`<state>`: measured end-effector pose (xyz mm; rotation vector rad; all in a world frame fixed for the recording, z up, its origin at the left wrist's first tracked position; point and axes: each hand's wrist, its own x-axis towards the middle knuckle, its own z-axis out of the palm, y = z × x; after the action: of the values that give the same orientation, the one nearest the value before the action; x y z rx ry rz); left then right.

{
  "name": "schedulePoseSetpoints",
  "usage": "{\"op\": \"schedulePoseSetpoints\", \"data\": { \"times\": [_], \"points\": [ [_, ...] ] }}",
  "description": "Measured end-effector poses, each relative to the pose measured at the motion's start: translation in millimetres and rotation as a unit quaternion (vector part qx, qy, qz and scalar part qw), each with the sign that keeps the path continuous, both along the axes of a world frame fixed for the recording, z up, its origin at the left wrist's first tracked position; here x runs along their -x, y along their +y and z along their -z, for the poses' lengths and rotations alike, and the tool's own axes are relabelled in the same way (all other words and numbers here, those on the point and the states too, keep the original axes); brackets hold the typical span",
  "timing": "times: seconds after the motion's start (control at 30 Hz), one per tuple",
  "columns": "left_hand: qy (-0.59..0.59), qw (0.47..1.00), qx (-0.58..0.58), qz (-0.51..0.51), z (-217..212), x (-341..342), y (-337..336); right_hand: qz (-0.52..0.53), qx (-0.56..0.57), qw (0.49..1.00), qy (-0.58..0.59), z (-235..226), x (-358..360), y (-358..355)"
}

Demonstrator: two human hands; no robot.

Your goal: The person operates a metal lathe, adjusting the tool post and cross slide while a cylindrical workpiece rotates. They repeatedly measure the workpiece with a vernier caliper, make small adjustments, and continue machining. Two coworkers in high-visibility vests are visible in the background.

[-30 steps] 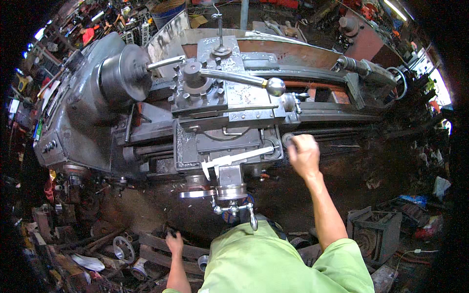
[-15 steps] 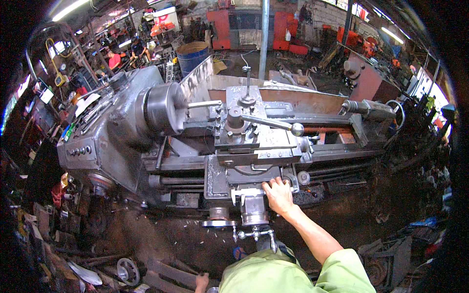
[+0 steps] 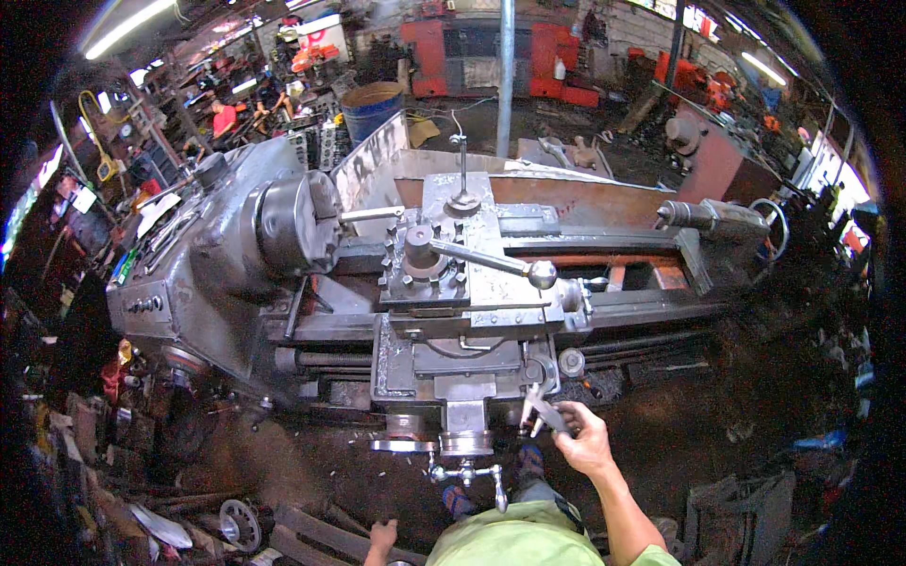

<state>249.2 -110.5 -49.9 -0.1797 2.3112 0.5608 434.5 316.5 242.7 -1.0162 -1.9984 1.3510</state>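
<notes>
My right hand (image 3: pixel 587 439) is closed around a vernier caliper (image 3: pixel 545 412), held in front of the lathe carriage, just right of the cross-slide handle (image 3: pixel 469 474). The caliper's jaws point up and left, toward the carriage. At the bottom edge, my left hand (image 3: pixel 382 536) hangs low beside a long board; its fingers are too small to read. On the lathe, a pale bar (image 3: pixel 373 214) spans between the chuck (image 3: pixel 300 222) and the tool post (image 3: pixel 422 253). The tool post's ball-ended lever (image 3: pixel 491 257) slants to the right.
The tailstock (image 3: pixel 713 217) stands at the right end of the bed. Metal chips lie on the carriage. A handwheel (image 3: pixel 241 525) and boards (image 3: pixel 316 544) crowd the lower left. A blue drum (image 3: pixel 373 111) stands behind; another person (image 3: pixel 224 119) is far left.
My right hand has picked the caliper up off the cross slide and drawn it right and nearer. The chuck, blurred with spinning before, now looks sharp. The whole view has shifted slightly.
</notes>
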Motion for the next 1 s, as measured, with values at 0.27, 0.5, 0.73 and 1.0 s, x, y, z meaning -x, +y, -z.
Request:
{"op": "schedulePoseSetpoints", "data": {
  "times": [0.27,0.5,0.73,1.0],
  "points": [
    [0.077,0.984,0.046,-0.154,-53,-33,28,-0.001,-0.020,0.999,-0.032,-8,-51,114],
    [0.286,0.945,-0.072,-0.138,-118,-10,71,-0.083,-0.187,0.976,0.078,-85,-16,222],
    [0.474,0.832,-0.273,-0.089,-271,95,143,-0.119,-0.387,0.898,0.173,-156,96,247],
    [0.535,0.742,-0.403,0.012,-413,141,280,-0.222,-0.372,0.861,0.265,-158,250,248]
  ]
}}
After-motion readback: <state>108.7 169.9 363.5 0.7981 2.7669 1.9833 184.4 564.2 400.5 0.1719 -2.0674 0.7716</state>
